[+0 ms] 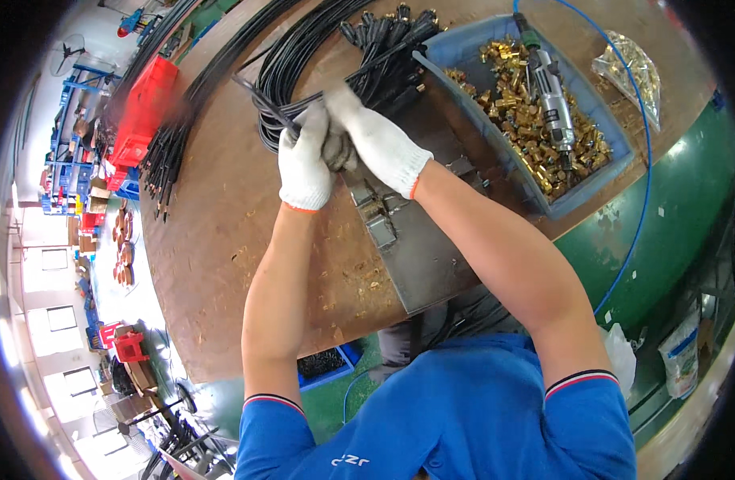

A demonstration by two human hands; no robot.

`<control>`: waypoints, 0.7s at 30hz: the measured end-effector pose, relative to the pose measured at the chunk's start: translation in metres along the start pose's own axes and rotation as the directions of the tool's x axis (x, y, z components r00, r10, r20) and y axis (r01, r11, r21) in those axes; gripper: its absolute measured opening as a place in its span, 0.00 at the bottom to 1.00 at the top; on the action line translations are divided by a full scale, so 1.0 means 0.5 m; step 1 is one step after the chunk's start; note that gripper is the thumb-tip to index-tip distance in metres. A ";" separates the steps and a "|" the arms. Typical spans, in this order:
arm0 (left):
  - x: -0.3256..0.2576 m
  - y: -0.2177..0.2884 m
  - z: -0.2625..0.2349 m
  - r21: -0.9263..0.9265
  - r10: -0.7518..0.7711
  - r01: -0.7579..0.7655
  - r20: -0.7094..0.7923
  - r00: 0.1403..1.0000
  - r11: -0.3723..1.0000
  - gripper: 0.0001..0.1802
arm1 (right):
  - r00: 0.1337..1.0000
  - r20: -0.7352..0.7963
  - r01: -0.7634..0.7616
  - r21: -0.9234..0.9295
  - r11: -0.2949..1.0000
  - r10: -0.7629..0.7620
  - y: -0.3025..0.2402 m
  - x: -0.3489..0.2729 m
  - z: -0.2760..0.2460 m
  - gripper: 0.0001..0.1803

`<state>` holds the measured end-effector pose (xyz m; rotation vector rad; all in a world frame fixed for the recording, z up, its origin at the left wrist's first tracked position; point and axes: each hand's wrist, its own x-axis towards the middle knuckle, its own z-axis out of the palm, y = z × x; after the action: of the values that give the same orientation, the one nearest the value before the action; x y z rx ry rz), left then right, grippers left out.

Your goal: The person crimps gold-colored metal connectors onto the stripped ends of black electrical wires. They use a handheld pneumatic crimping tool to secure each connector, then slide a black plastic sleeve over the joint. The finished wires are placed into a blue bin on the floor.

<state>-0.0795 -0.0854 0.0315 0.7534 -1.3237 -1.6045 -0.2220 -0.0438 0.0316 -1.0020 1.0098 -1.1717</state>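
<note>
A: Qk rundown, biggest 1st?

B: Brown surface [215, 296] ran under everything. Blue plastic tub [585, 190] sat at its R side; coiled black cables [281, 76] lay at the far side, just beyond the hands. Dark steel plate [423, 272] lay nearer the body, partly under the R forearm.

A: Hands?

B: Both in white knit gloves. R hand [375, 140] reached across, fingers bent in against the other glove; couldn't tell if it gripped anything, fingertips were hidden. L hand [307, 160] was closed around a black cable.

A: Tools?

B: Air screwdriver [553, 104] w/ blue hose, lying in the tub, tip twd the body. Then a small metal clamp fixture [375, 214] on the plate's L edge, just body-side of the gloves; R wrist was nearer it than L.

A: Cable pos.?

B: Held black cable [263, 102] stuck out of the L fist, long axis running up-left, away from the body, i.e. pointing off from the clamp. Its other end was hidden in the gloves.

A: Smallest?

B: Brass fittings [595, 144], loose in the tub.
</note>
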 end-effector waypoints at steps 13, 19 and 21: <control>-0.031 -0.063 0.020 0.166 0.181 -0.160 -0.121 0.976 0.973 0.16 | 0.864 -0.112 0.408 -0.416 0.813 -0.491 0.076 0.007 0.002 0.31; -0.015 -0.078 0.008 0.046 0.123 -0.116 -0.210 0.970 0.992 0.12 | 0.930 -0.117 0.285 -0.372 0.883 -0.349 0.064 0.016 0.001 0.31; -0.027 -0.052 0.024 0.239 0.221 -0.161 -0.250 0.943 0.957 0.15 | 0.980 -0.080 0.145 -0.351 0.925 -0.184 0.032 0.006 -0.025 0.33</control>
<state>-0.0911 -0.0675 0.0083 0.9127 -1.3339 -1.1663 -0.2300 -0.0461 0.0129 -1.3310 1.2687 -1.2234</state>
